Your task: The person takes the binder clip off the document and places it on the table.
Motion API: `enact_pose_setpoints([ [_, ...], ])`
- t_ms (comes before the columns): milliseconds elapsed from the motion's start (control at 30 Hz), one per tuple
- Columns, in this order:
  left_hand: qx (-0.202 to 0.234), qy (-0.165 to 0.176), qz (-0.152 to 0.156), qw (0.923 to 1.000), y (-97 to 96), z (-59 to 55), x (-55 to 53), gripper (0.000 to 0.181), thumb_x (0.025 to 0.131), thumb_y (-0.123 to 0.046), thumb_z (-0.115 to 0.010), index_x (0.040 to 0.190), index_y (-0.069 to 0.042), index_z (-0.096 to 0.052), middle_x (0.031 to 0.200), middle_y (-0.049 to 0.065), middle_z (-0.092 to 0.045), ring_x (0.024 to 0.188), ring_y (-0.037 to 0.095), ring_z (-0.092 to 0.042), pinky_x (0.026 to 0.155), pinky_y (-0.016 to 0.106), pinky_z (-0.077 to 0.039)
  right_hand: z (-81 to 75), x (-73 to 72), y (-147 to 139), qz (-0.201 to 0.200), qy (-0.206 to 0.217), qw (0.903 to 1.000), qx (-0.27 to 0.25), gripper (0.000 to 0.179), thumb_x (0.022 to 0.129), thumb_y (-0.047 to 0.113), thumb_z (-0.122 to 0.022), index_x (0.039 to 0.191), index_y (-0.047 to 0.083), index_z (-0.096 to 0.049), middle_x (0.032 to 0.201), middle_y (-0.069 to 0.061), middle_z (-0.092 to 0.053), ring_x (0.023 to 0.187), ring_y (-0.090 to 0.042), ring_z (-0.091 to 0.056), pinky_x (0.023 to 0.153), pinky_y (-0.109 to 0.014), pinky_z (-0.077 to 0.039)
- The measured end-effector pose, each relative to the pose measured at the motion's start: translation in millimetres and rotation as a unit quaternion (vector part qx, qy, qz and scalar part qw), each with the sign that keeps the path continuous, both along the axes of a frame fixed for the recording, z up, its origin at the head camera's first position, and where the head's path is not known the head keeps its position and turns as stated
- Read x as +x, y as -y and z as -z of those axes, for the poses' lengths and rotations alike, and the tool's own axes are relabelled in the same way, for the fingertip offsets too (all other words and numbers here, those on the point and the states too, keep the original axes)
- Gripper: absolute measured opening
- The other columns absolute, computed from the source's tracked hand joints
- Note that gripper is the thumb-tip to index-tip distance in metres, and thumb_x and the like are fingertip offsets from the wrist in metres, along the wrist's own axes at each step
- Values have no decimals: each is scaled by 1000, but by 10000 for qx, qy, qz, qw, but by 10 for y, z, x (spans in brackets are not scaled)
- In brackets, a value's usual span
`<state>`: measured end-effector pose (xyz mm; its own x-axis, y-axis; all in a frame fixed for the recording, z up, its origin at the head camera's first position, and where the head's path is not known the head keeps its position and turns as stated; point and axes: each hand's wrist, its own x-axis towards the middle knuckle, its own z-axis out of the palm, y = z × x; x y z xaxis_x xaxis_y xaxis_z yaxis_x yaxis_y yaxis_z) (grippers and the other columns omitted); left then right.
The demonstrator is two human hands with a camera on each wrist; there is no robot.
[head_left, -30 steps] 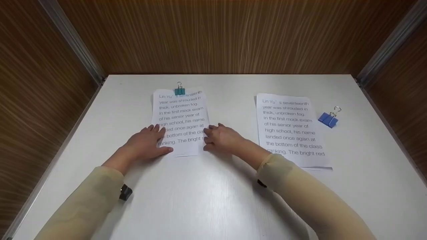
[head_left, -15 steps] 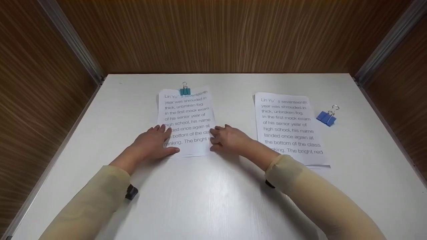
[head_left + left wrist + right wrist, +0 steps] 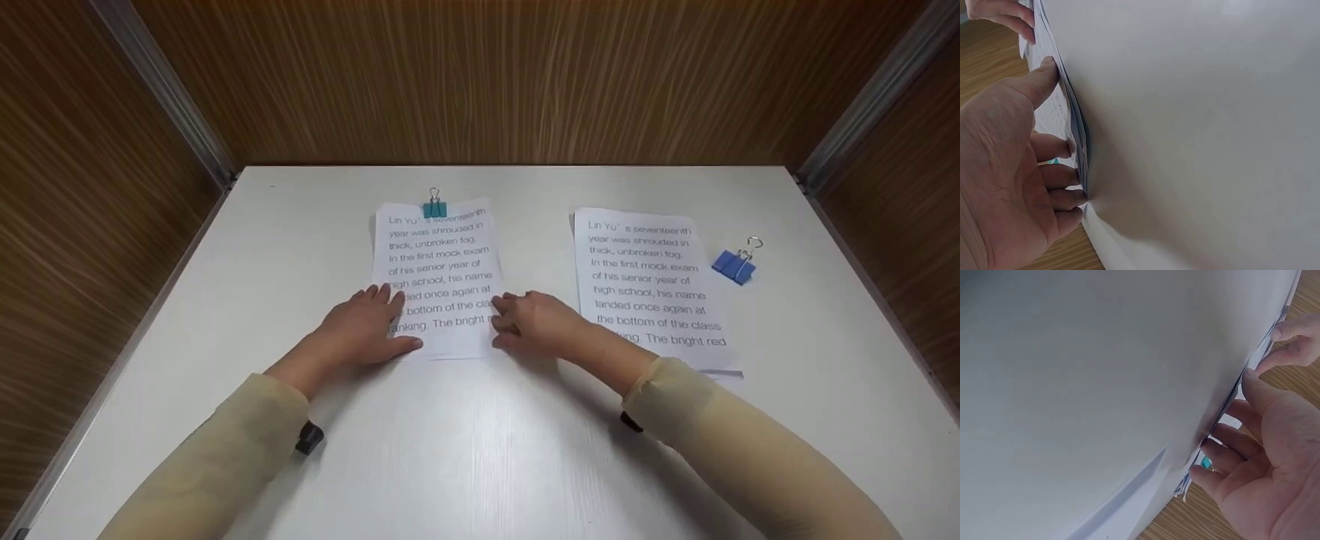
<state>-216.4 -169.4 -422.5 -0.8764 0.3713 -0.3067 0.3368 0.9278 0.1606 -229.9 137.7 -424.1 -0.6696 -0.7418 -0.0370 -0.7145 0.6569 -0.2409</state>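
Fingers loosely extended and clenching nothing, the left hand [image 3: 365, 330] and right hand [image 3: 546, 326] touch opposite sides of a printed paper stack [image 3: 442, 259] on the surface [image 3: 465, 442], teal binder clip [image 3: 435, 210] on its far edge.

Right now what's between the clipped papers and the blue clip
The head view shows the other paper stack, table on both sides, and the right hand touching the clipped papers.

The white worktop [image 3: 465, 442] carries a clipped stack [image 3: 440, 281] of printed sheets towards eleven o'clock. A second stack [image 3: 649, 285] lies towards two o'clock, its under-sheets [image 3: 724, 374] showing at the six o'clock edge. Just beside it, at its two o'clock, rests a blue binder clip [image 3: 733, 268].
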Motion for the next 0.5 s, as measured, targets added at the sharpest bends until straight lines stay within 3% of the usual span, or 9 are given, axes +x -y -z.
enact_pose_setpoints([
  [133, 6, -46, 38, 10000, -71, 7, 40, 94, 101, -62, -59, 164, 2, -32, 169, 30, -27, 156, 50, -25, 125, 61, -25, 1, 59, -66, -116, -170, 9998, -27, 28, 98, 26, -76, 78, 9, -67, 126, -16, -72, 110, -33, -72, 93, -48, -57],
  [267, -17, -67, 69, 10000, -145, -2, 83, 94, 100, -62, -59, 164, 2, -32, 168, 30, -27, 156, 50, -26, 125, 60, -26, 9, 113, -137, -269, -398, 9988, -82, 30, 97, 26, -77, 76, 11, -63, 100, -7, -66, 81, -25, -63, 80, -46, -55],
  [500, -25, -82, 194, 9998, -259, 4, 154, 95, 101, -63, -58, 164, 3, -33, 167, 31, -28, 155, 50, -27, 124, 60, -28, 32, 211, -257, -305, -479, 9982, -207, 33, 96, 25, -78, 73, 14, -58, 91, -2, -58, 75, -20, -56, 75, -41, -53],
])
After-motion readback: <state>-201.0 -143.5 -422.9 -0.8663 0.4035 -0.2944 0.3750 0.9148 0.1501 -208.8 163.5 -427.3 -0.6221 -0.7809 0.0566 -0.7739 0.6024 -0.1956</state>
